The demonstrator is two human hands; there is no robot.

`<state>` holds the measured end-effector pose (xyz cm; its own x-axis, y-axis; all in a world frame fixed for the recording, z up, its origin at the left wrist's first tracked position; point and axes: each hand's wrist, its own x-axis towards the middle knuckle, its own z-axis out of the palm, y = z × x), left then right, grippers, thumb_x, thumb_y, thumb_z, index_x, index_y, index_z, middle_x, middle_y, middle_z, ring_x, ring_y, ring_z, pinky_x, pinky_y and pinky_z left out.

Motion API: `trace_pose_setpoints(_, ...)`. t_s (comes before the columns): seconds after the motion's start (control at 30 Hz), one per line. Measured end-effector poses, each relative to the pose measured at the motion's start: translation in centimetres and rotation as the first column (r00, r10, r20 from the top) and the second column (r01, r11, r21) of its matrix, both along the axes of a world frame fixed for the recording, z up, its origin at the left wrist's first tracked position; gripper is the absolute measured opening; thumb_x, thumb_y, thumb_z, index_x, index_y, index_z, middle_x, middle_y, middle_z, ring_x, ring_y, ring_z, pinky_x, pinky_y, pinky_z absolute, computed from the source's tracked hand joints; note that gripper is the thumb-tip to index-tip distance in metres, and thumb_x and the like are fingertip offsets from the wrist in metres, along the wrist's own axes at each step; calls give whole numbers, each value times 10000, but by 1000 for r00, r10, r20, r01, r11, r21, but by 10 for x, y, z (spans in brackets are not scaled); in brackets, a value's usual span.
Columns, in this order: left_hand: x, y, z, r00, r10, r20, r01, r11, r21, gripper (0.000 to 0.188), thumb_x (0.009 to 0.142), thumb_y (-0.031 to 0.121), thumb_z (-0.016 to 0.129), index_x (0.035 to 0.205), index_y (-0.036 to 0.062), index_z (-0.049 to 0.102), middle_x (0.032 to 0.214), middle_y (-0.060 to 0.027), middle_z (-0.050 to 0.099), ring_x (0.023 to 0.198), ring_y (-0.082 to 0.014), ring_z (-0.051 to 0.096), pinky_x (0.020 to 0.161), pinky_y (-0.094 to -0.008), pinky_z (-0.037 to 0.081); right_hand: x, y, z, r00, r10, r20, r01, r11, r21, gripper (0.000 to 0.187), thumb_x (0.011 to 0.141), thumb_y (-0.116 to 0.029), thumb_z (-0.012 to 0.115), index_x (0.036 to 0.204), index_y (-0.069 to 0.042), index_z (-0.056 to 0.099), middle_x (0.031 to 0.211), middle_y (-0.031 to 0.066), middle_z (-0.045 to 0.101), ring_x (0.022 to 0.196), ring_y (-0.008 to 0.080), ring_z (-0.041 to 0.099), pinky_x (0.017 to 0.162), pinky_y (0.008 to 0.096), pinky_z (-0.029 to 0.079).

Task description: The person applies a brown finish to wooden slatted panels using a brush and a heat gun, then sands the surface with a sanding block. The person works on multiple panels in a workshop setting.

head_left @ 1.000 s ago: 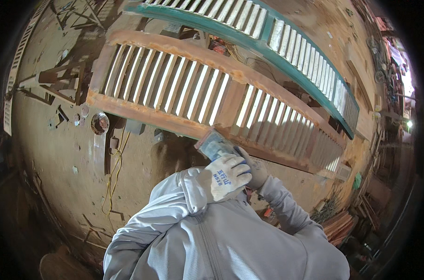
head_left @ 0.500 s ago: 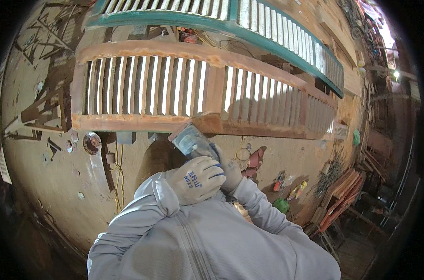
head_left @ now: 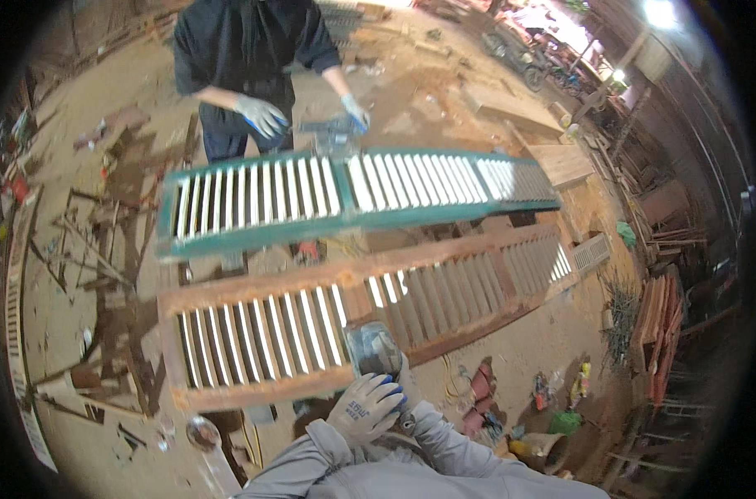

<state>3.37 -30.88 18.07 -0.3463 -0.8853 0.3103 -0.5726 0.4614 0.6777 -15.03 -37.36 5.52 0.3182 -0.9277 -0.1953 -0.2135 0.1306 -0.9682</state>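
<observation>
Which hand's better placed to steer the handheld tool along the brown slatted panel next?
Probably the right hand: it reaches farther forward at the handheld tool, while the left hand sits closer to the torso.

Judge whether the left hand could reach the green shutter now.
Probably not from here: the left hand is on the power tool, and the brown shutter lies between it and the green shutter.

Brn flr (head_left: 523, 353) w/ grn bag (head_left: 566, 422), dk-red pcs (head_left: 481, 384), twigs (head_left: 619, 312) on R.
</observation>
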Motion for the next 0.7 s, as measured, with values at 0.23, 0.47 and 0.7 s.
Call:
trace_pose_setpoints(0.23,13,-51,11,988,152,-7,-152,988,7,416,881,277,681,1250,89,635,1339,-151,587,1312,-383,491,1106,-534,367,86,-91,-21,998,49,29,-49,999,-6,911,754,-216,827,1481,-12,319,1388,198,532,1281,300,531,1074,425,421)
trace_pose_setpoints(0.47,31,-17,-15,939,340,-43,-342,939,-35,458,807,143,705,1250,54,631,1295,-166,608,1230,-381,557,1027,-499,430,169,-251,-19,989,134,59,-135,991,17,652,753,-97,788,1316,-22,467,1066,186,646,790,278,658,672,412,543)
trace_pose_setpoints(0.7,62,68,-86,744,663,85,-646,681,345,440,796,179,726,1214,69,644,1289,-184,608,1243,-380,538,1048,-494,420,171,-293,-33,992,100,-82,-87,985,151,479,807,-31,723,1226,-76,497,859,104,633,585,210,614,420,388,505)
